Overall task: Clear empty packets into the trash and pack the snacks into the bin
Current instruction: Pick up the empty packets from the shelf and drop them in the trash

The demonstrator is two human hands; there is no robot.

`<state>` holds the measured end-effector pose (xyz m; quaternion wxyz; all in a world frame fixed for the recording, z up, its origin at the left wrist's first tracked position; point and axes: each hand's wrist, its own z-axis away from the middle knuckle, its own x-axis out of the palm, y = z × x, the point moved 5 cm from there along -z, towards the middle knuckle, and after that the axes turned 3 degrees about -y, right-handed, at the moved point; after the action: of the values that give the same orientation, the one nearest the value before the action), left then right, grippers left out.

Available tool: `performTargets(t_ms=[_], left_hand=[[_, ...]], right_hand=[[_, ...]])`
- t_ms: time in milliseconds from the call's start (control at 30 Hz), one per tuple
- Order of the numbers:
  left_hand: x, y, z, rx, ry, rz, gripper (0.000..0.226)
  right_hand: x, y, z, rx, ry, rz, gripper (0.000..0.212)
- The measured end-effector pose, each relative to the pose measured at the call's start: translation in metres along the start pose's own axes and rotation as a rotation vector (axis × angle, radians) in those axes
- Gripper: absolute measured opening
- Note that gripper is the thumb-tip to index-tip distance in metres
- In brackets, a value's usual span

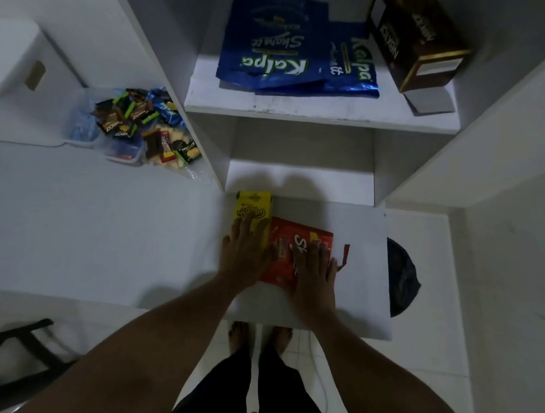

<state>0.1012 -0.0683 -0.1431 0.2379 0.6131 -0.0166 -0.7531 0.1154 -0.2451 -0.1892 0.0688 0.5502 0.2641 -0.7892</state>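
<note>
Head view: you're pressing your left hand (pixel 245 256) flat, fingers spread, on the flat yellow foil packet (pixel 254 210), and your right hand (pixel 316 275) likewise on the flat red foil packet (pixel 282 235). Both packets are lying on the white shelf board (pixel 362 272). Neither hand is gripping anything. The packets are probably light, limp and slippery, so try pinching an edge.

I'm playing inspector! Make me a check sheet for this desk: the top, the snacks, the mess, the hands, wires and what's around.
Surface: white desk, with a white shelf above it.
Job's things: yellow packet and red packet touching on the desk; clear bin far left, heaped with small snacks; blue packets and brown box on the shelf.
Clutter: small red strip beside the red packet.
Grippers: left hand flat on the yellow packet; right hand flat on the red packet.
Cables: thin white cable on the floor.
Surroundings: dark round thing past the desk's right edge, perhaps the trash; dark chair frame.
</note>
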Motion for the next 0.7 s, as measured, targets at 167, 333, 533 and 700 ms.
performTargets(t_ms=[167, 333, 533, 700], left_hand=[[0.004, -0.013, 0.004, -0.01, -0.03, -0.028, 0.067], [0.009, -0.017, 0.008, 0.035, -0.031, -0.075, 0.061], [0.012, -0.016, 0.017, 0.026, -0.05, -0.101, 0.062], [-0.007, 0.0, 0.023, 0.075, -0.008, -0.097, 0.062]], right_hand=[[-0.003, 0.004, -0.002, 0.015, 0.04, -0.064, 0.068], [-0.007, 0.002, -0.005, -0.04, 0.08, -0.078, 0.051], [-0.009, -0.003, -0.008, -0.064, 0.048, -0.178, 0.049], [-0.036, 0.004, 0.0, 0.022, 0.075, -0.327, 0.046]])
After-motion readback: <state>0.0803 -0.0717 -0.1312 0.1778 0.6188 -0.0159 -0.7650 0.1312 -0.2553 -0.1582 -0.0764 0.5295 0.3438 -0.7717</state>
